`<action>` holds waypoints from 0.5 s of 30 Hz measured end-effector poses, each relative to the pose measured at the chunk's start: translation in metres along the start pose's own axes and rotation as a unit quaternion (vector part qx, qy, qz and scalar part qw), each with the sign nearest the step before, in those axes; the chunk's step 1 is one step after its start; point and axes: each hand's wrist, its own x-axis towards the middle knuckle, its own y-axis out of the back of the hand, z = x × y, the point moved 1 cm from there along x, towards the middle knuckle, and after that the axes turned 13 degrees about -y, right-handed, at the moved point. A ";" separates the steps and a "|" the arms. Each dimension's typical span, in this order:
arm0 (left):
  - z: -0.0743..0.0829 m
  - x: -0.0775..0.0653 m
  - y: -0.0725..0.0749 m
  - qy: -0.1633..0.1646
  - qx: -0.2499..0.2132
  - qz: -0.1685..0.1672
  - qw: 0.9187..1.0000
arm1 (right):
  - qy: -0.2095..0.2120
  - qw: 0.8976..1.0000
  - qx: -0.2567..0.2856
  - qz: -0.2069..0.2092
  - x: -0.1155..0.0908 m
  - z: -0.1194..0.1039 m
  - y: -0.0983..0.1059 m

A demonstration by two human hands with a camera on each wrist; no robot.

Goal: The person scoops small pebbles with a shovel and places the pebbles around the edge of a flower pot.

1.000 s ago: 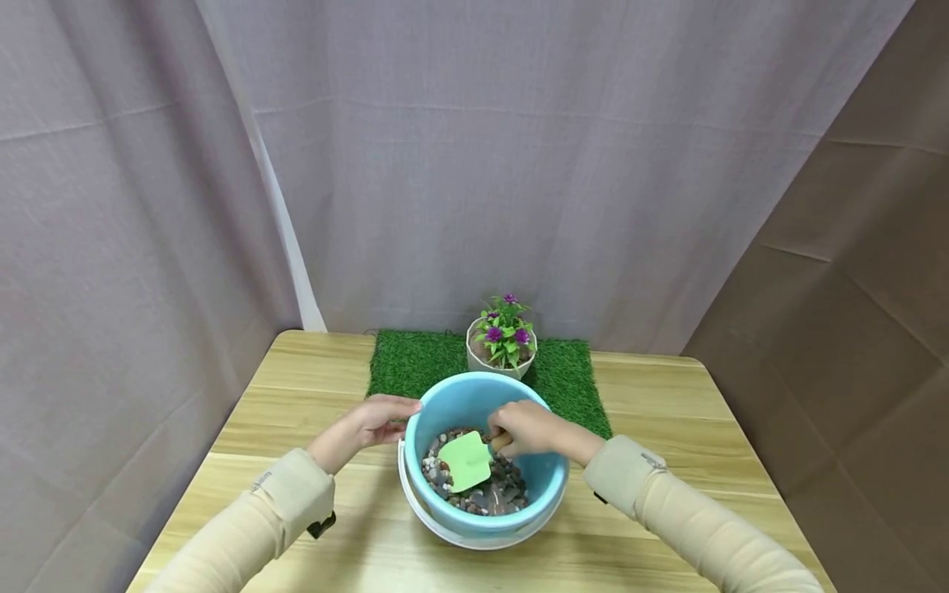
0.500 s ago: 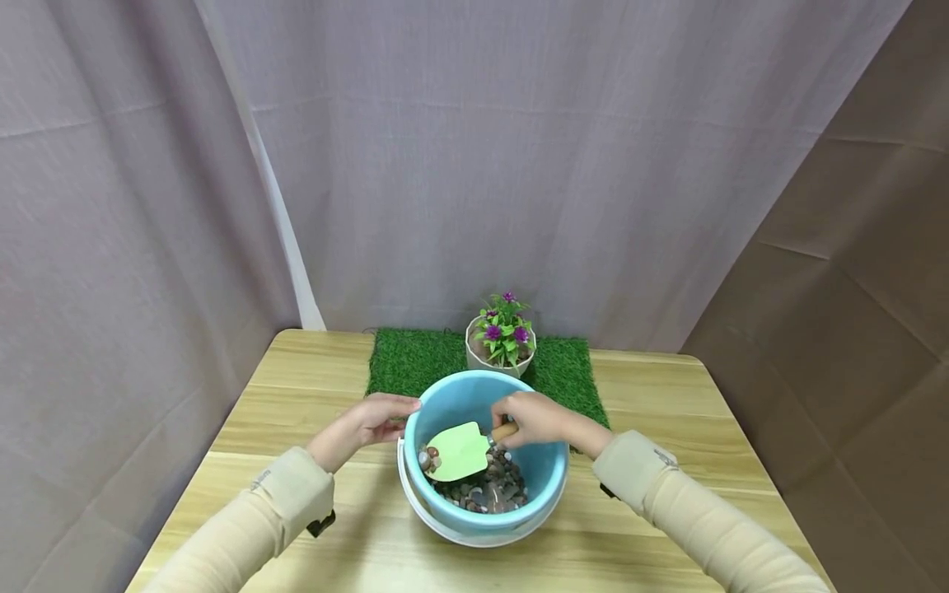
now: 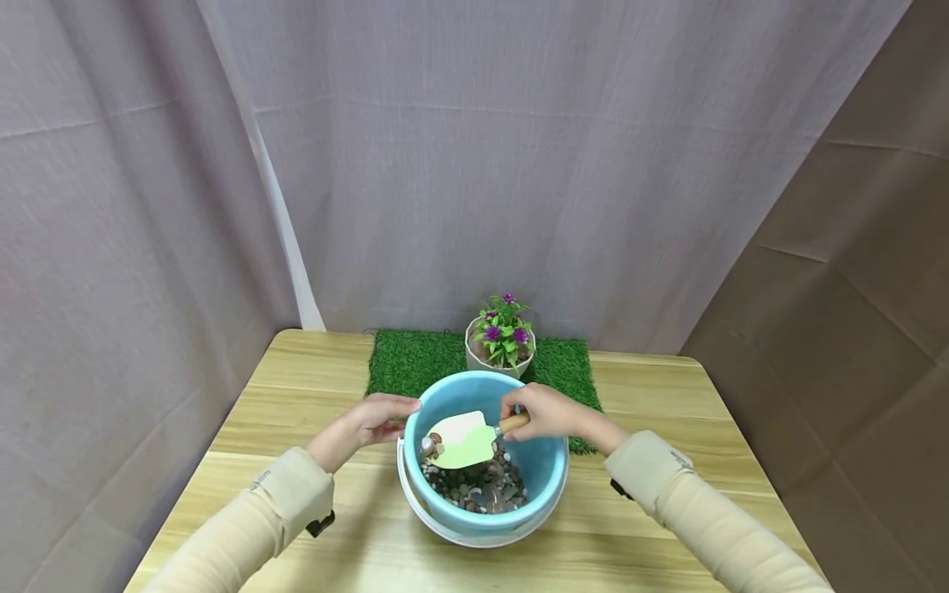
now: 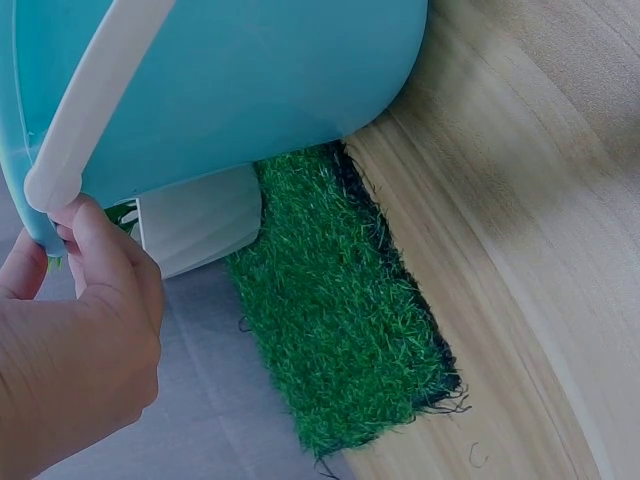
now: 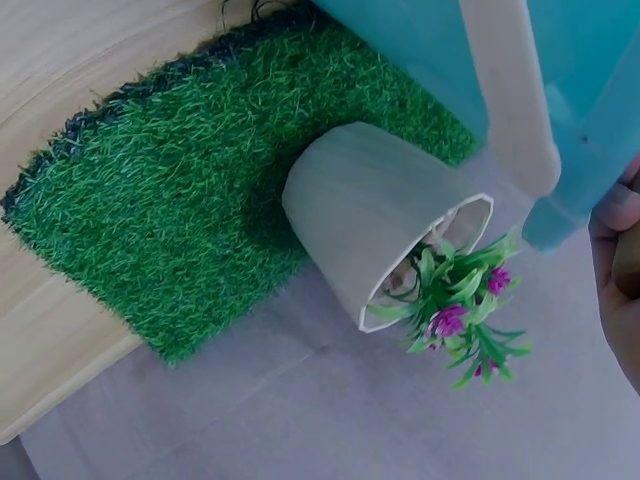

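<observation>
A light blue bucket (image 3: 547, 478) with a white handle (image 3: 474, 541) stands on the table, and pebbles (image 3: 474, 496) cover its bottom. At the bucket's left rim, my left hand (image 3: 381, 418) pinches the edge between thumb and fingers, close to the handle's joint in the left wrist view. My right hand (image 3: 547, 412) grips the wooden grip of a light green garden trowel (image 3: 473, 447) inside the bucket. The blade points left above the pebble layer, with a few larger stones (image 3: 431, 445) at its tip. Only the edge of my right hand shows in the right wrist view.
Behind the bucket, a white pot (image 5: 370, 210) with a purple-flowered plant (image 3: 506, 329) stands on a green artificial grass mat (image 3: 415, 362). The wooden table (image 3: 652, 395) reaches back to grey curtains (image 3: 474, 181), with a brown cloth on the right.
My right hand has lifted the trowel up and to the right, and its blade has risen from the pebbles with stones at the tip. The left hand stays at the rim.
</observation>
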 end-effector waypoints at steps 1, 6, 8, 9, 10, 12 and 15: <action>0.000 0.000 0.000 -0.001 0.000 0.000 1.000 | -0.001 1.000 0.004 0.000 -0.001 0.001 0.001; 0.002 -0.001 0.000 -0.001 -0.003 0.000 1.000 | -0.010 1.000 0.015 0.007 -0.004 0.007 0.007; 0.002 -0.001 0.000 -0.001 -0.004 0.000 1.000 | -0.015 1.000 0.016 0.008 -0.005 0.010 0.008; 0.001 -0.001 0.000 -0.001 -0.005 0.000 1.000 | -0.019 1.000 0.016 0.008 -0.006 0.011 0.010; 0.001 -0.001 0.000 -0.001 -0.006 0.000 1.000 | -0.019 1.000 0.018 0.007 -0.007 0.011 0.011; 0.001 -0.001 0.000 0.000 -0.007 0.001 1.000 | -0.022 1.000 0.021 0.006 -0.008 0.014 0.013; 0.001 -0.001 0.000 0.002 -0.007 0.002 1.000 | -0.029 0.999 0.027 0.006 -0.011 0.018 0.016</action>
